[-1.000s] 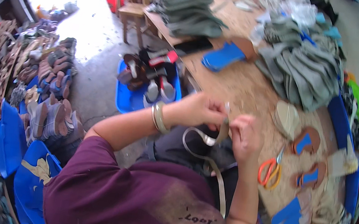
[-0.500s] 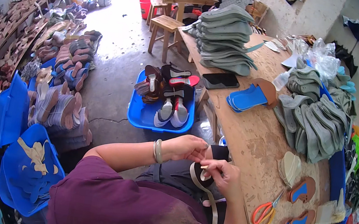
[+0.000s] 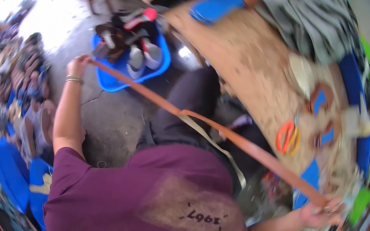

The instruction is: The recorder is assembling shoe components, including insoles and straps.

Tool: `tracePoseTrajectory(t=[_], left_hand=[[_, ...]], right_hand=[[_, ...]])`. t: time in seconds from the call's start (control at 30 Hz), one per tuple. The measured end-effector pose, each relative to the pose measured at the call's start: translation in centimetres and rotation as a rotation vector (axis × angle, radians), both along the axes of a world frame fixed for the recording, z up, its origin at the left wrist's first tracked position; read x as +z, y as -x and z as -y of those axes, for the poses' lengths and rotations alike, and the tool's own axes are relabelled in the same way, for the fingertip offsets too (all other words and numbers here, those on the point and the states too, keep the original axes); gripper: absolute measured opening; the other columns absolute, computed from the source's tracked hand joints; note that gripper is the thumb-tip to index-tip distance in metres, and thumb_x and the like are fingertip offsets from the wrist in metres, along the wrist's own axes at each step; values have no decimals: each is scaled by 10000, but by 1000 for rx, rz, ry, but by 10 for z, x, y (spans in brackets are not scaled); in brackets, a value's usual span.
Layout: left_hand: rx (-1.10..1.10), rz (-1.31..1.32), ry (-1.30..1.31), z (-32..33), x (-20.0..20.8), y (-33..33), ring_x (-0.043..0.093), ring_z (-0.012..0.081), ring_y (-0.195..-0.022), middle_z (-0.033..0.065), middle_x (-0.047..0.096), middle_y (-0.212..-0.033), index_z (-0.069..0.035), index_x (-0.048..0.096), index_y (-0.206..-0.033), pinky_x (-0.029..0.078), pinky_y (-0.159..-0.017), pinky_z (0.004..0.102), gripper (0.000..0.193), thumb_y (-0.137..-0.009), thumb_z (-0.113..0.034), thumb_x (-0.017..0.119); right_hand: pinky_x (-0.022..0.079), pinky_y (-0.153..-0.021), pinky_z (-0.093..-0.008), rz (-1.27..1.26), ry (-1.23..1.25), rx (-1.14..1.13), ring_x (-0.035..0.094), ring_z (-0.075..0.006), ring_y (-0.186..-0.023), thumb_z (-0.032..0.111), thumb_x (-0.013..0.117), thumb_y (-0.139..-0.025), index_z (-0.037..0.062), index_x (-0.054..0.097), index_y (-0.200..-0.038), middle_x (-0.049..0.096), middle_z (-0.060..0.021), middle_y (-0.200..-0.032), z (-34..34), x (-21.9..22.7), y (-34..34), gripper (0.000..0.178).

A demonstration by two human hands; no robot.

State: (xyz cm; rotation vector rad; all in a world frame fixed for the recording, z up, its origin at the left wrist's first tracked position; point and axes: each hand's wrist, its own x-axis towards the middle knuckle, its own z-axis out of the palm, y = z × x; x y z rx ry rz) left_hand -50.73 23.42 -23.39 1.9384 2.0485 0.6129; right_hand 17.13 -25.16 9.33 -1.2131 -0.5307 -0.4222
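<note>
A long brown strip (image 3: 141, 91) is stretched slantwise across my lap, between my two raised arms. My left hand (image 3: 78, 65), at the far left above the floor, grips one end. At the lower right my right hand (image 3: 322, 213) is closed round the other end, though its fingers are blurred. Near the strip's middle it looks doubled or twisted, and a narrow cream band (image 3: 214, 144) trails down from there toward my right side. Orange-handled scissors (image 3: 288, 136) lie on the wooden table (image 3: 250, 63), beyond the strip.
A blue tub (image 3: 109, 84) of shoes and soles stands on the floor. On the table are blue insoles (image 3: 218, 6), grey-green soles (image 3: 308, 24), pale oval pieces (image 3: 299, 71) and small brown-and-blue soles (image 3: 321, 98). More soles are heaped along the left (image 3: 28, 58).
My hands were close together over my lap with the cream band; now they are wide apart, the brown strip pulled out between them. My view has shifted, and the picture is blurred.
</note>
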Motion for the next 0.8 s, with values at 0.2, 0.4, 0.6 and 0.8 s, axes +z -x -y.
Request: tracePoseTrajectory(t=[0.2, 0.4, 0.6, 0.8], left_hand=[[27, -866, 379, -62, -30, 141, 663, 267, -979, 95, 685, -1098, -162, 602, -1231, 527, -811, 386, 405, -913, -409, 549], [809, 285, 22, -47, -43, 29, 692, 297, -899, 200, 693, -1017, 35, 684, -1021, 536, -783, 423, 313, -878, -207, 547], [539, -88, 129, -98, 0, 109, 595, 433, -1072, 277, 637, -1106, 32, 575, -1217, 484, -924, 425, 571, -854, -404, 644], [-482, 220, 69, 48, 59, -240, 651, 238, -977, 126, 672, -1064, -83, 642, -1146, 490, -856, 334, 247, -933, -182, 569]], right_hand=[[506, -649, -256, 6, -290, 340, 594, -211, -837, -44, 554, -885, -17, 595, -1024, 582, -101, -933, 201, -31, -48, 147], [568, -582, -420, 89, 272, -1376, 666, -337, -722, 56, 663, -733, 9, 659, -727, 673, -182, -837, 565, -32, -77, 47], [540, -749, -341, -721, 1394, -264, 635, -232, -940, 111, 622, -859, 22, 561, -1285, 638, -125, -1153, 384, -268, -85, 439], [493, -891, -316, -204, 1284, 704, 622, -209, -1044, 21, 598, -821, 59, 602, -1226, 644, -100, -1146, 4, -191, 33, 406]])
